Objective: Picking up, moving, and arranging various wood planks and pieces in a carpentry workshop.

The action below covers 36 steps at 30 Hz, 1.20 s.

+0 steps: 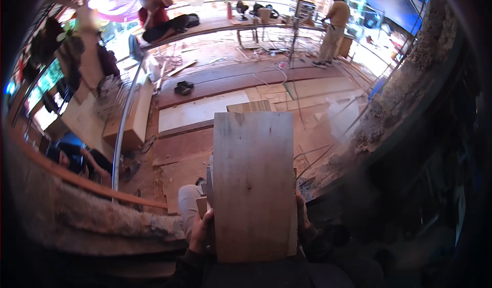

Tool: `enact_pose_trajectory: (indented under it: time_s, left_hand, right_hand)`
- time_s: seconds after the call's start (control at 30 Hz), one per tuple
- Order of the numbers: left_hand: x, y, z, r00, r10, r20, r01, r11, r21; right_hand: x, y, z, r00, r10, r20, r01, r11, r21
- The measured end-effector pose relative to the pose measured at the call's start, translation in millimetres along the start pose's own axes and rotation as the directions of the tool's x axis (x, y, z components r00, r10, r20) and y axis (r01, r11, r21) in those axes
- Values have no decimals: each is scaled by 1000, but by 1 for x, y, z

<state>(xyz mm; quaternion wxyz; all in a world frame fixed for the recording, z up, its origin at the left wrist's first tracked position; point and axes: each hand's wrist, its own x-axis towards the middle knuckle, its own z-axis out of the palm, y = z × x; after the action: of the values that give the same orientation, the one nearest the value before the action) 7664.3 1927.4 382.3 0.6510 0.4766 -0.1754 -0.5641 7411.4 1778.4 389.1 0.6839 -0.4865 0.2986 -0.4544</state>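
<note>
A stack of wooden boards is held up in front of my body. Its top board (252, 185) is wide, flat and pale brown with a small dark knot, and it covers most of the pieces below. At the far end the edge of a lower board (249, 106) juts out, and a few narrower ends show along the left side. My left hand (202, 231) grips the stack's left edge with the thumb up against it. On the opposite edge, my right hand (303, 213) presses in, its fingers partly hidden under the wood.
A metal pole (125, 124) and a wooden box (132, 117) stand at left; a rough wall (394, 98) lines the right. Dark shoes (184, 87), planks and cords lie on the floor. One person (154, 13) sits far left; another (335, 29) stands at a workbench.
</note>
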Motion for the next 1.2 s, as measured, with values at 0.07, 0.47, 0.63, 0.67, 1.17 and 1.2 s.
enact_pose_trajectory:
  time_s: [0.07,0.47,0.63,0.67,1.17,1.2]
  left_hand:
    - [35,12,-12,998,-38,49,38,999,-2]
    - [304,139,-131,959,-273,77,268,961,66]
    - [366,217,-153,988,-147,49,138,978,154]
    - [380,231,-155,986,-161,34,152,972,181]
    - [596,280,-105,993,-108,36,99,973,208]
    - [620,275,-100,991,-124,45,111,970,214]
  right_hand:
    - [19,13,5,999,-25,-44,24,999,-26]
    - [242,74,140,919,176,-354,-207,977,-53]
    - [334,75,188,942,140,-306,-182,977,-113]
    - [353,77,195,945,133,-300,-172,979,-106]
    - [572,99,141,979,47,-199,-30,996,85]
    - [598,109,122,973,34,-228,-36,999,-6]
